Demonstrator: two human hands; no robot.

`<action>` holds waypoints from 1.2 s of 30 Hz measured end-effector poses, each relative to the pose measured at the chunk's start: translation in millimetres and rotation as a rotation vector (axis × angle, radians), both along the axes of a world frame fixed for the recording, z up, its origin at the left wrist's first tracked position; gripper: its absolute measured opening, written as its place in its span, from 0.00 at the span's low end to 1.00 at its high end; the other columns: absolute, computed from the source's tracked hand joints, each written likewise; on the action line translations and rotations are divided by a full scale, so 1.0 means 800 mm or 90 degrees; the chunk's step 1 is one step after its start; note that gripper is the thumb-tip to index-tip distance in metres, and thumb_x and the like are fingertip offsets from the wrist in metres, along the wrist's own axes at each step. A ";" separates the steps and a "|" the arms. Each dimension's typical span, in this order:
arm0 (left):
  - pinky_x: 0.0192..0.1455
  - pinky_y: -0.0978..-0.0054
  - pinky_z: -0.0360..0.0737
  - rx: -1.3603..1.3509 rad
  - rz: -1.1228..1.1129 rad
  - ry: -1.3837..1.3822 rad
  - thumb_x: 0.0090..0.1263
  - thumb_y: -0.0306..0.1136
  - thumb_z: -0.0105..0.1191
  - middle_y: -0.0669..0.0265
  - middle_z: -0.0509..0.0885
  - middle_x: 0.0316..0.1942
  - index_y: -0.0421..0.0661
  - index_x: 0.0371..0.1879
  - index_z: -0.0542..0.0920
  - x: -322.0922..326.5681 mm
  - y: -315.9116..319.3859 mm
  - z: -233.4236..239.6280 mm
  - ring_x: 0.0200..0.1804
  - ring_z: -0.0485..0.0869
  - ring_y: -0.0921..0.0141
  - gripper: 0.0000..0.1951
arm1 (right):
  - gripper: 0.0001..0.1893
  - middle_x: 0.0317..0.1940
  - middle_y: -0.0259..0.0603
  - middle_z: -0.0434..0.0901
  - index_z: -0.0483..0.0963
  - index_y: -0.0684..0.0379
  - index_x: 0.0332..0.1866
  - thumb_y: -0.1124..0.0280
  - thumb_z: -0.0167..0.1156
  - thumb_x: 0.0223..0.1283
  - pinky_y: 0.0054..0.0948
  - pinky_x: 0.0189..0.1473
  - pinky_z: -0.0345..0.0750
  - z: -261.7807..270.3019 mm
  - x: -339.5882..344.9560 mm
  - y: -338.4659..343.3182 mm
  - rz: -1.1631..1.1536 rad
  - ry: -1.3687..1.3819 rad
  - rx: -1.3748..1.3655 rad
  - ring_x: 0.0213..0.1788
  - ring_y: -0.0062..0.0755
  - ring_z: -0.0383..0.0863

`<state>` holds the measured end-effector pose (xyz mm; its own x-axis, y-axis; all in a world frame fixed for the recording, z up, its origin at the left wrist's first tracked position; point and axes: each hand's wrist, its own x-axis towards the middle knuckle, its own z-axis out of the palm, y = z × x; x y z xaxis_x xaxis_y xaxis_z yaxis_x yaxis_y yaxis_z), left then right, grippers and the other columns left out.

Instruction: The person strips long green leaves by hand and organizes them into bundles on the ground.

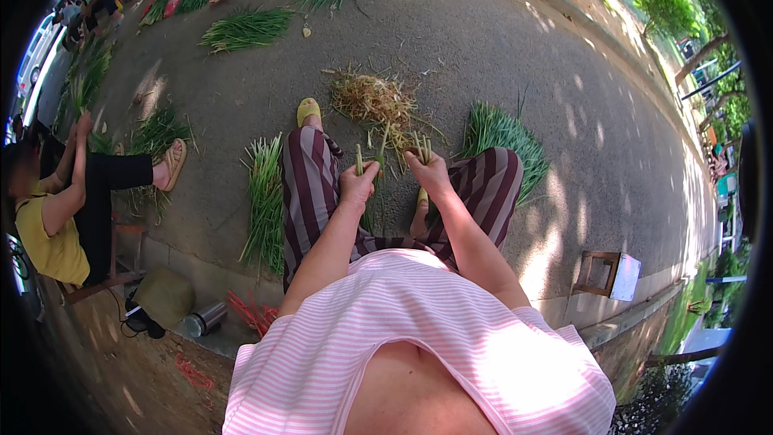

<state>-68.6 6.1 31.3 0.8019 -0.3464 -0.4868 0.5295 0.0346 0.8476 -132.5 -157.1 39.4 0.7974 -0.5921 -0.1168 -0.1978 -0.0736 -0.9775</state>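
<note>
My left hand (357,184) is closed around a few long green stalks, their pale cut-looking ends (359,157) poking up past the thumb. In my right hand (430,174) is a small bunch of similar stalks (422,146), tips pointing away from me. Both hands are between my knees, a short way apart. Beyond them a heap of dry, yellow-brown trimmings (373,96) is spread on the asphalt. Scallion-like greens lie in a neat pile (264,205) beside my left leg, and a darker green pile (504,142) rests past my right knee.
A seated person in a yellow top (51,229) handles greens at left. Behind me on that side are a steel flask (206,318) and red plastic twine (250,313). A small stool (607,276) stands at right. More greens (247,29) lie ahead, near other people's feet.
</note>
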 end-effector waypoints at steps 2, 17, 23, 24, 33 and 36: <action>0.15 0.82 0.63 0.007 -0.009 -0.013 0.61 0.35 0.63 0.70 0.83 0.25 0.42 0.38 0.84 -0.001 0.000 0.002 0.14 0.68 0.82 0.11 | 0.11 0.25 0.20 0.74 0.81 0.60 0.44 0.65 0.63 0.62 0.16 0.25 0.62 0.011 0.004 0.011 0.029 -0.011 0.062 0.25 0.08 0.66; 0.16 0.83 0.63 -0.003 0.101 -0.007 0.64 0.36 0.61 0.71 0.83 0.24 0.46 0.32 0.83 0.006 -0.001 -0.006 0.14 0.68 0.82 0.07 | 0.15 0.34 0.25 0.76 0.80 0.55 0.48 0.57 0.58 0.66 0.17 0.23 0.66 0.038 -0.002 -0.039 -0.079 0.033 0.197 0.28 0.12 0.71; 0.15 0.82 0.64 0.016 0.096 -0.027 0.66 0.37 0.59 0.70 0.83 0.24 0.46 0.34 0.82 0.008 -0.001 -0.020 0.13 0.68 0.82 0.08 | 0.13 0.33 0.24 0.74 0.78 0.53 0.49 0.58 0.56 0.68 0.16 0.21 0.63 0.060 -0.007 -0.079 -0.203 -0.109 0.302 0.28 0.12 0.70; 0.15 0.81 0.64 0.026 0.097 -0.028 0.66 0.38 0.59 0.70 0.82 0.24 0.46 0.34 0.81 0.008 -0.001 -0.020 0.13 0.68 0.81 0.08 | 0.13 0.33 0.24 0.74 0.78 0.53 0.48 0.58 0.55 0.68 0.16 0.21 0.63 0.064 -0.007 -0.083 -0.211 -0.129 0.318 0.29 0.12 0.70; 0.15 0.80 0.65 0.049 0.095 -0.028 0.67 0.41 0.58 0.70 0.82 0.22 0.45 0.31 0.79 0.006 -0.001 -0.009 0.13 0.69 0.80 0.11 | 0.13 0.31 0.25 0.71 0.78 0.54 0.46 0.57 0.53 0.69 0.16 0.20 0.63 0.077 -0.007 -0.101 -0.278 -0.208 0.399 0.28 0.14 0.69; 0.16 0.80 0.66 0.050 0.096 -0.014 0.68 0.42 0.57 0.70 0.81 0.22 0.45 0.30 0.79 0.006 -0.001 -0.006 0.13 0.69 0.80 0.13 | 0.15 0.31 0.26 0.71 0.78 0.54 0.45 0.56 0.51 0.70 0.17 0.21 0.63 0.072 -0.007 -0.105 -0.276 -0.228 0.386 0.29 0.14 0.69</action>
<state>-63.9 5.7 26.2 0.8529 -0.1834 -0.4888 0.5041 0.0454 0.8625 -138.3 -241.3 96.8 0.5619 -0.7720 -0.2971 0.2441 0.4979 -0.8321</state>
